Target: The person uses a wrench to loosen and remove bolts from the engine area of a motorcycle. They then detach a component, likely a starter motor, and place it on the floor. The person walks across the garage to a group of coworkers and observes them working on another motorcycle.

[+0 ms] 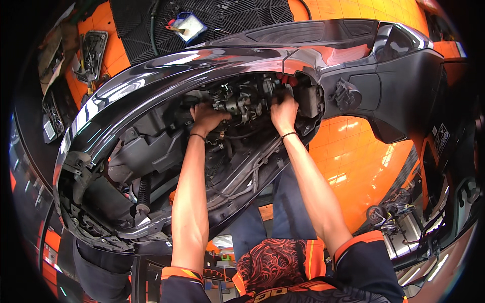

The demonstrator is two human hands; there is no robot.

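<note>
A scooter's glossy black body [166, 65] stretches across the view, and its seat opening shows the engine parts inside. My left hand [208, 119] reaches down into this bay, left of a silver metal engine part [233, 104]. Its thumb points right toward that part, while the other fingertips bend down out of sight among dark parts. On the right, my right hand [284, 111] is closed, with its fingers curled around something dark that I cannot make out. Just above it are a red part [288, 80] and a grey box-shaped part [309, 101].
A black spring shock absorber [143, 194] sits in the frame at lower left. Cables [252, 174] run along the near frame rail. Behind the scooter, a white tray with a brush [189, 28] lies on a black mat. Removed parts [93, 55] lie on the orange floor at left.
</note>
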